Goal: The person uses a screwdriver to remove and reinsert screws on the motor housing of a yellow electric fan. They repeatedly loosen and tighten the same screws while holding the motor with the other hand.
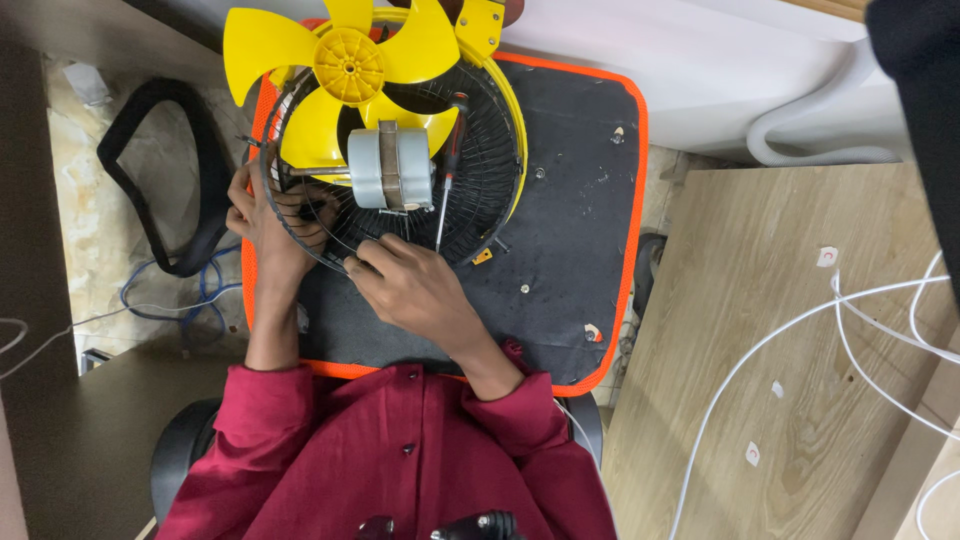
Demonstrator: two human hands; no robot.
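**Both hands at the rim of a stripped-down fan**

The black mat with its orange border (560, 230) covers the surface in front of the person, with a pale wooden board (790, 340) lying to its right and white cables (880, 300) trailing across that. On the far left part of the mat stands the fan: a round black wire guard (490, 190) with the yellow blade (345, 65) at its far side and the grey motor (392, 168) in the middle. A screwdriver (447, 170) lies across the wires just right of the motor.

The left hand (262, 225) clasps the guard's left rim, fingers curled round the wire. The right hand (415, 285) rests on the near rim, fingers bent and pinched at the edge; whether they grip anything small there I cannot tell.

To work this rim well, I judge the left hand should keep the guard from turning while the right works close to the wire. Small screws (524, 288) lie loose on the mat and should stay clear of the wrists.
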